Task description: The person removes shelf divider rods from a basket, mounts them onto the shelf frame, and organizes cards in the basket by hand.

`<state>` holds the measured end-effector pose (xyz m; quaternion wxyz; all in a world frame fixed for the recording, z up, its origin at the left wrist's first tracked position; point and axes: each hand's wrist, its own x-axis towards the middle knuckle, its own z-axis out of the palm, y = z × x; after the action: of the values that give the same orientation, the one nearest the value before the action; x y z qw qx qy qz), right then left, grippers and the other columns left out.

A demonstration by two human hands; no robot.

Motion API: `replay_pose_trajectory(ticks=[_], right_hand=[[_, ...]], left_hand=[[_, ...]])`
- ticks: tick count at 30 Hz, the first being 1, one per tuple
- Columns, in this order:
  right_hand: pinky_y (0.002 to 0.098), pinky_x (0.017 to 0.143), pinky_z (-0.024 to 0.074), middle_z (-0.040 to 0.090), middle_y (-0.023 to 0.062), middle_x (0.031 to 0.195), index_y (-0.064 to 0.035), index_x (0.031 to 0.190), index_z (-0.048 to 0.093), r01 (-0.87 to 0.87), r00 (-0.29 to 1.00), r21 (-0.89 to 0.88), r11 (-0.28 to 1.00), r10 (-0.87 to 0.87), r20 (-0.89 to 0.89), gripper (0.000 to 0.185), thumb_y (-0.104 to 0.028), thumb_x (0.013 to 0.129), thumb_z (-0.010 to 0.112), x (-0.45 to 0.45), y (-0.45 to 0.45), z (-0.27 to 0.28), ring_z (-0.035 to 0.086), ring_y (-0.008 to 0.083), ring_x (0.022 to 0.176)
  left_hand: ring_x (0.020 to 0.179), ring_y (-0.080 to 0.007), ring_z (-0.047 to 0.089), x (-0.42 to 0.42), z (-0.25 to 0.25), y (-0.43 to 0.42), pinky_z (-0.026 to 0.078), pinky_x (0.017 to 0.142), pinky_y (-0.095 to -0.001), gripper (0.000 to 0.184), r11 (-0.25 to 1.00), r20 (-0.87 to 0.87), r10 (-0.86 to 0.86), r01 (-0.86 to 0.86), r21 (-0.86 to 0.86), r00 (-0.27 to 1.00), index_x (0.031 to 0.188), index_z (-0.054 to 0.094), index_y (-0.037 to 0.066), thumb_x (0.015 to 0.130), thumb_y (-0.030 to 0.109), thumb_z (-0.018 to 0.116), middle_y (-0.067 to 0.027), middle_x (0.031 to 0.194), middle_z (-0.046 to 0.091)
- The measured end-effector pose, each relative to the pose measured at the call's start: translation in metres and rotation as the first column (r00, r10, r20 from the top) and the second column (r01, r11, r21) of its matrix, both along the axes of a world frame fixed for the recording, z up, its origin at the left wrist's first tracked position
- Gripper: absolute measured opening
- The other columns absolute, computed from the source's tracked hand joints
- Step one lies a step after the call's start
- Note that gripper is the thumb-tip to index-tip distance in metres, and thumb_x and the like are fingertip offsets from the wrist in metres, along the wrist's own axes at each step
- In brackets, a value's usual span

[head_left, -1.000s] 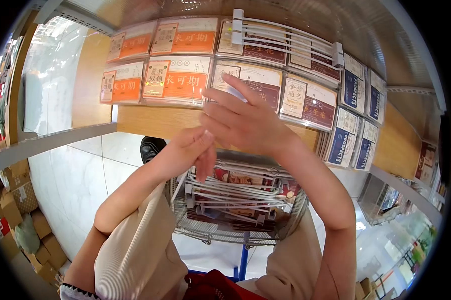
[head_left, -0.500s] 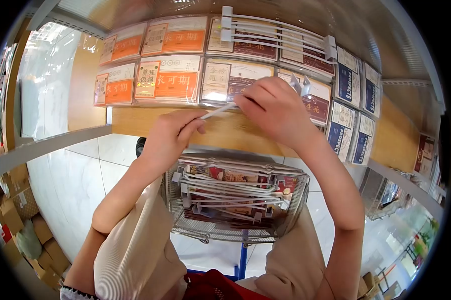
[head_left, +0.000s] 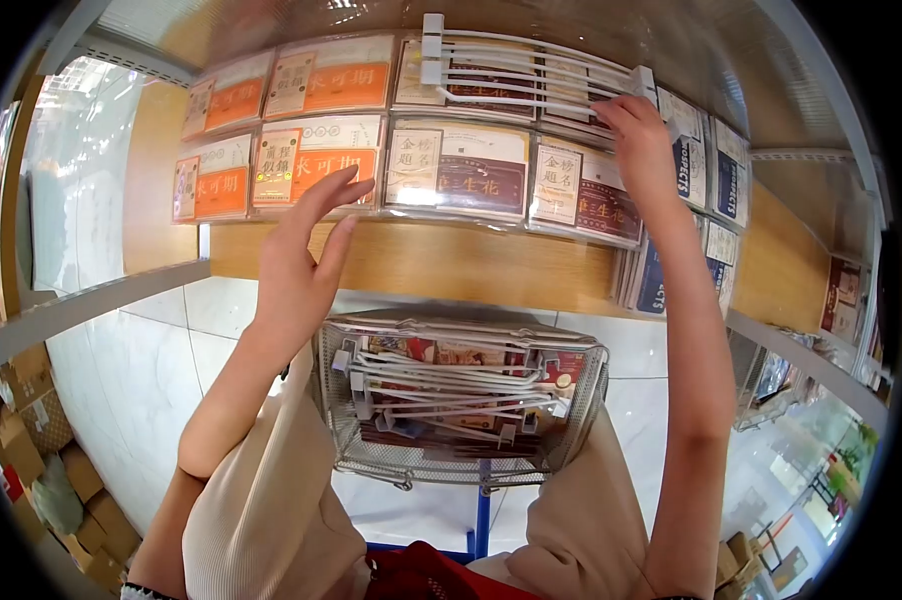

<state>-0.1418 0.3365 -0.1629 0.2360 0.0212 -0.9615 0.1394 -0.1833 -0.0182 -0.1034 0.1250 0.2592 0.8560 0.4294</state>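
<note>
My right hand [head_left: 639, 150] pinches the end of a white display hook [head_left: 516, 102] lying on the maroon-and-white packs [head_left: 483, 180]. Several other white hooks [head_left: 531, 50] lie side by side just behind it, with square plastic blocks at their ends. Fingers apart and holding nothing, my left hand [head_left: 301, 240] hovers in front of the orange-and-white packs [head_left: 316, 165]. The packs stand in two rows on a wooden shelf [head_left: 421, 255]. Blue packs [head_left: 726, 180] marked PROSPECTS sit at the right end, partly behind my right forearm.
Below the shelf edge, between my knees, a wire basket [head_left: 596, 400] holds more white hooks [head_left: 451, 375] and printed packs. Metal shelf bars [head_left: 91, 300] run along both sides. Cardboard boxes [head_left: 46, 420] are stacked on the floor at lower left.
My right hand has moved up and right, bringing the white hook onto the packs beside the others. My left hand has let go of the hook, opened, and drawn left.
</note>
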Motion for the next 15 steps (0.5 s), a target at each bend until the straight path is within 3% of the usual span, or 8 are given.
replay_pose_trajectory(ticks=[15], right_hand=[[0.0373,0.072,0.0483,0.058,0.0058,0.083,-0.0070,0.081,0.067,0.040,0.991,-0.005,0.999,-0.040,-0.129,0.014,0.000,0.070,0.063,-0.012,-0.023,-0.019,0.056,0.0261,0.084]], left_hand=[[0.106,-0.0227,0.061,0.003,-0.004,-0.001,0.042,0.095,-0.0340,0.038,0.999,0.052,-0.035,0.033,0.033,0.998,0.127,0.048,0.005,0.089,0.000,0.050,-0.0113,0.109,0.066]])
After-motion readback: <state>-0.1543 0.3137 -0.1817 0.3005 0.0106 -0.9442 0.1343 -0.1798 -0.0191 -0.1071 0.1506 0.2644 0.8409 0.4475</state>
